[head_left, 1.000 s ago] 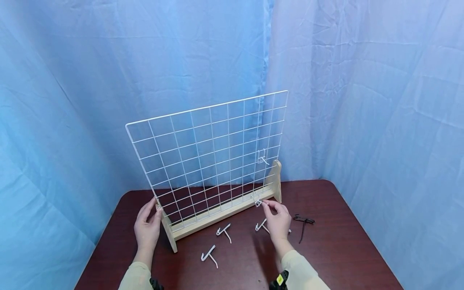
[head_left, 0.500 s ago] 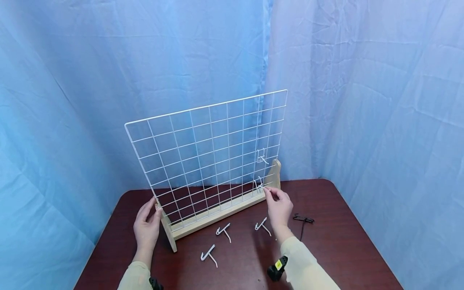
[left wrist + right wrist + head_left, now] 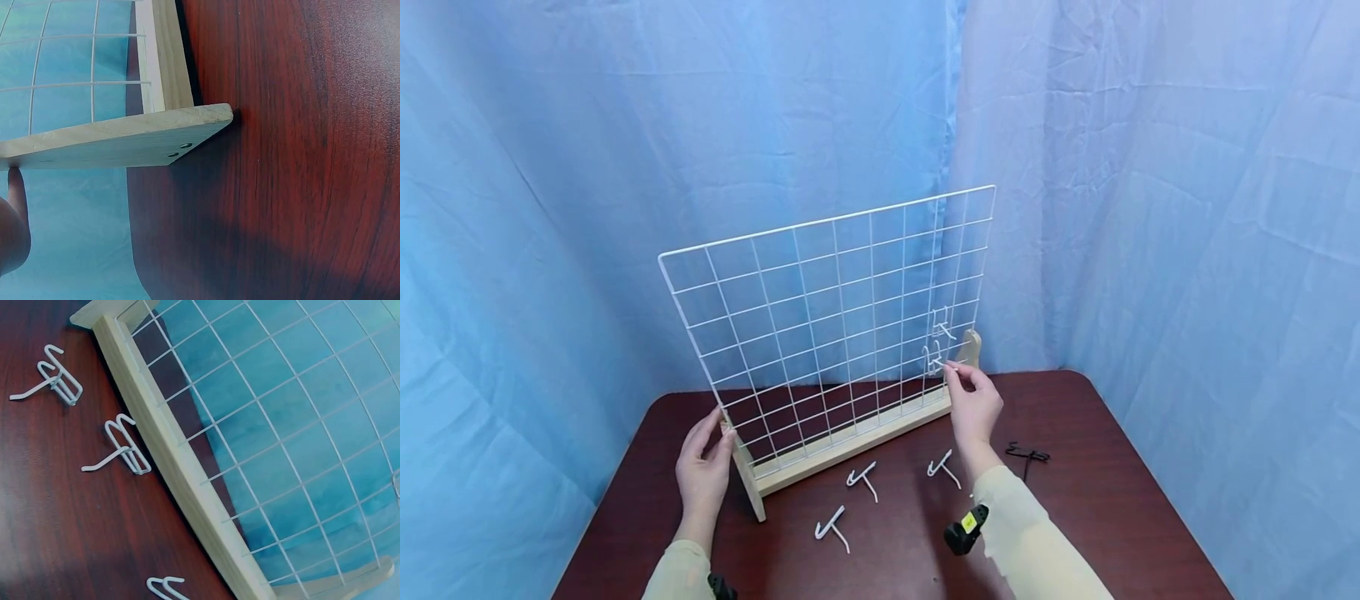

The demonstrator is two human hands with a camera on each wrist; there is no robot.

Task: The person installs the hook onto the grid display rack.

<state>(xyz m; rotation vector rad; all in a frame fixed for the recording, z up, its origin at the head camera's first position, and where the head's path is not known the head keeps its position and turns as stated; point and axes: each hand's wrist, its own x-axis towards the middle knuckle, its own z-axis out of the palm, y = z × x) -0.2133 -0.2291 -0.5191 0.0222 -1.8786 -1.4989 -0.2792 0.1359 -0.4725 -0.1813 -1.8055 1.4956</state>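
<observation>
A white wire grid panel [image 3: 827, 222] stands upright in a wooden stand [image 3: 857, 443]. My left hand [image 3: 702, 471] pinches the stand's left upright, thumb toward me; the left wrist view shows a digit [image 3: 17, 194] against the upright's outer face [image 3: 94, 153]. Between thumb and fingers of my right hand [image 3: 976, 410] is the prong of a white wire display hook [image 3: 933, 362], its two bent tops overlapping the grid's lower right in the head view. Just above it another white hook [image 3: 942, 323] hangs on the wires. The right wrist view does not show the right hand.
On the dark red table [image 3: 1120, 517] lie several loose hooks: a white hook [image 3: 831, 525] in front, a white hook [image 3: 862, 478] behind it, a white hook [image 3: 943, 467] under the right forearm and a black hook [image 3: 1028, 452] at right. Blue curtains [image 3: 820, 100] surround the table.
My right hand has raised the white hook from near the base bar up along the grid, to just below the hanging hook. The left hand stays on the upright.
</observation>
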